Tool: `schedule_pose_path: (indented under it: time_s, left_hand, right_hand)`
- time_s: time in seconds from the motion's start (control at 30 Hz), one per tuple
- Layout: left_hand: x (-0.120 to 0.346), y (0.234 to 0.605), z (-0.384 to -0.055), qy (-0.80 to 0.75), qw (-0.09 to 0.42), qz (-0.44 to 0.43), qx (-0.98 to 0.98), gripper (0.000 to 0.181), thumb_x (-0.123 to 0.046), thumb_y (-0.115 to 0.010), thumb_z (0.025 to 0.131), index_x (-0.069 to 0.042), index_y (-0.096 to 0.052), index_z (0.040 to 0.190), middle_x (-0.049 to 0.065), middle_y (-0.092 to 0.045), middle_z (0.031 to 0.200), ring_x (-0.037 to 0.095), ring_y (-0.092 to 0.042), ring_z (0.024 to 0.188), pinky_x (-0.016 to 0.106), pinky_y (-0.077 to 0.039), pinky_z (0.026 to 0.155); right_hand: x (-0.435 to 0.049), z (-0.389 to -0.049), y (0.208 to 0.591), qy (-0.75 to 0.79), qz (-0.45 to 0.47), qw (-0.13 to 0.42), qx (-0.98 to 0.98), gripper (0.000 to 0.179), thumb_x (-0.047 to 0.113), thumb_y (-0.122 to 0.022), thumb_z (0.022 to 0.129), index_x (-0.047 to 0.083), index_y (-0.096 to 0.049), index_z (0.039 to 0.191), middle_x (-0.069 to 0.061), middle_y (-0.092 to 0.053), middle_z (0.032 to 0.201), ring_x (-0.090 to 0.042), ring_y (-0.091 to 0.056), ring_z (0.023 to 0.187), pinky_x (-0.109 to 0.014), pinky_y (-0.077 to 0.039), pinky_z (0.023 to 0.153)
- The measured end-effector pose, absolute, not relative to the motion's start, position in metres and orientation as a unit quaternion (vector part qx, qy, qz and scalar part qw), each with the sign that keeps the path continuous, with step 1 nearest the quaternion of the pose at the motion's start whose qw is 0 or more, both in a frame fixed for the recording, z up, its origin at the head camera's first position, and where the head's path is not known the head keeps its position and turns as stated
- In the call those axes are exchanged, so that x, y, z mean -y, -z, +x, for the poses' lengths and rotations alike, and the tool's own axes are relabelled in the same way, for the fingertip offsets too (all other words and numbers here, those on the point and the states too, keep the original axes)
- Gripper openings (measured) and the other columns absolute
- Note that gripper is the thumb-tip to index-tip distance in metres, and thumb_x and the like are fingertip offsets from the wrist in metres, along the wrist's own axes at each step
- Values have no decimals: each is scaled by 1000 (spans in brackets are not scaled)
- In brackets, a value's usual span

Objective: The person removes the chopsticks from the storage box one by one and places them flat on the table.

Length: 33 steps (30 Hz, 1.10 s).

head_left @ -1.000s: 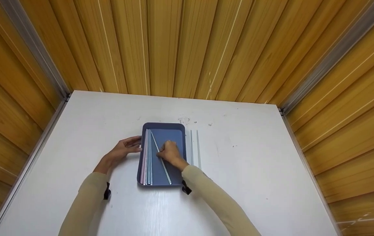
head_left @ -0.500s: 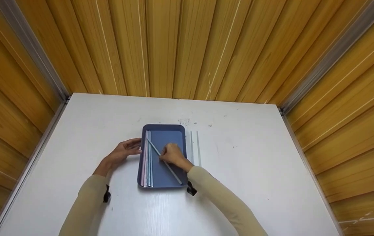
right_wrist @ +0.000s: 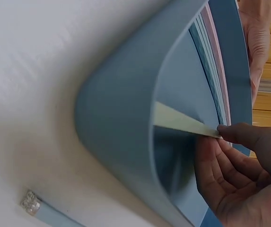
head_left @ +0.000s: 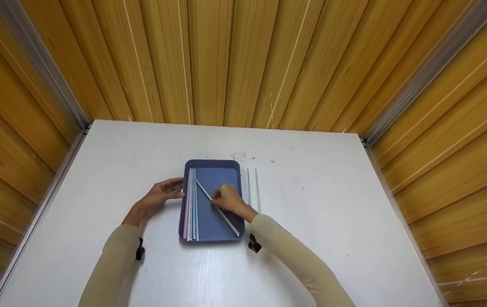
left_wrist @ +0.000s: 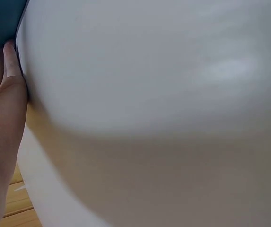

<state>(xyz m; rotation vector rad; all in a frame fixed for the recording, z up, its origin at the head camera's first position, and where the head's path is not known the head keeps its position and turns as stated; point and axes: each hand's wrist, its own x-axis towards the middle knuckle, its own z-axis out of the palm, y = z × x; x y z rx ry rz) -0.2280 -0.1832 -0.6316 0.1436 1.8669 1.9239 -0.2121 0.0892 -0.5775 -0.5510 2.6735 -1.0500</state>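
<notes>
A blue tray (head_left: pixel 218 163) lies lengthwise on the white table. Inside it, my right hand (head_left: pixel 229 199) pinches a pale green chopstick (head_left: pixel 229 222) near its middle, thumb against fingertips. That chopstick slants across the tray, its far end at the row on the left and its near end by the near right corner. The row of chopsticks (head_left: pixel 190 209), pink and pale blue, lies along the tray's left wall. At the outside of that wall, my left hand (head_left: pixel 158 196) touches the tray with extended fingers. The right wrist view shows the pinched chopstick (right_wrist: pixel 185 119) passing behind the tray's wall.
Two pale chopsticks (head_left: pixel 257 187) lie side by side on the table just right of the tray, partly hidden by the right forearm. Small dark marks (head_left: pixel 239 157) dot the white table (head_left: pixel 333 204) beyond the tray. Wood-patterned walls (head_left: pixel 209 64) enclose the back and sides.
My right hand has shifted slightly right, still pinching the chopstick. Its near end has swung right toward the tray's corner, so it slants more. My left hand stays at the tray's left side.
</notes>
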Motion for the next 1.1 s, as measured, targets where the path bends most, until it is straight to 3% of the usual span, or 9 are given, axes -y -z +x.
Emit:
schedule_pose_path:
  time_s: [0.2,0.33,0.77,0.93,1.1]
  left_hand:
    - [184,634,-229,-695,222,67,-681,72,-3,-75,91,2,-40,154,24,-42,159,36,-37,151,22,-46,113]
    - [184,634,-228,-690,228,61,-684,73,-6,-76,91,0,-40,155,22,-42,159,35,-38,151,21,-47,112]
    - [187,631,-231,-692,224,47,-684,74,-8,-78,90,-1,-42,154,20,-44,159,33,-40,150,24,-44,116]
    - [189,631,-231,-696,228,39,-680,73,-8,-77,90,-3,-42,154,18,-45,159,31,-41,150,35,-38,123]
    - [188,631,-232,-693,230,40,-683,73,-7,-78,90,-3,-43,154,18,-45,159,31,-41,150,38,-36,124]
  right_hand:
    - [-94,-211,575,350,-193,85,-913,10,2,-76,85,-6,-80,89,-18,-79,86,-19,-71,69,-20,-56,60]
    - [-97,-211,573,360,-191,87,-909,11,1,-76,85,-7,-79,91,-19,-79,88,-30,-76,79,-27,-62,67]
    - [-108,-214,562,367,-185,73,-909,10,1,-74,86,-8,-79,90,-20,-78,84,-20,-71,71,-19,-55,60]
    - [-111,-216,559,364,-202,55,-907,9,-1,-74,86,-9,-78,89,-21,-78,85,-26,-73,74,-24,-57,62]
    - [-115,-217,555,368,-208,42,-905,9,-1,-75,86,-9,-77,88,-22,-77,85,-33,-76,77,-32,-62,66]
